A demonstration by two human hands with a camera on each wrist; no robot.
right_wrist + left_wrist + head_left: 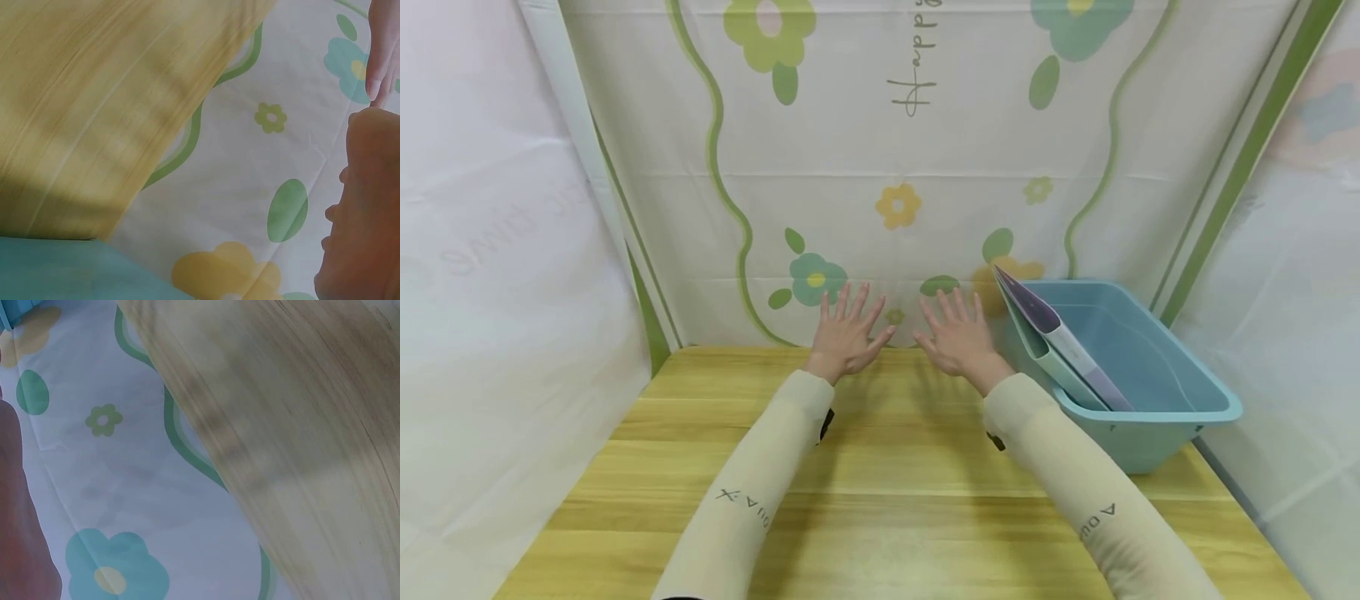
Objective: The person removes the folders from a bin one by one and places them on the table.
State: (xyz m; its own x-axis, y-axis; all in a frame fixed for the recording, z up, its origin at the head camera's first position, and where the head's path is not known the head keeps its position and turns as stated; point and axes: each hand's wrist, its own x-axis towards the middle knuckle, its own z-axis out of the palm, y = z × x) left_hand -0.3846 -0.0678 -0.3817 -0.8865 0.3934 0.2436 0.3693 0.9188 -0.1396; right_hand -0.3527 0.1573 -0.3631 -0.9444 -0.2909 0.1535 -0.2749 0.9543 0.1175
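Both sleeves (737,508) run off the bottom of the head view, while vertical lettering (913,58) is cut off at the top.
Whether the left hand (847,335) and right hand (961,340) touch the backdrop (850,150) cannot be told; each wrist view crops its own hand at the frame's edge. The folders (1070,343) cover part of an orange flower (987,290), their lower ends lost behind the front rim of the blue basin (1228,407).

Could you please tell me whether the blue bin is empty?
The blue bin isn't empty: the head view shows a purple folder and a green folder inside.
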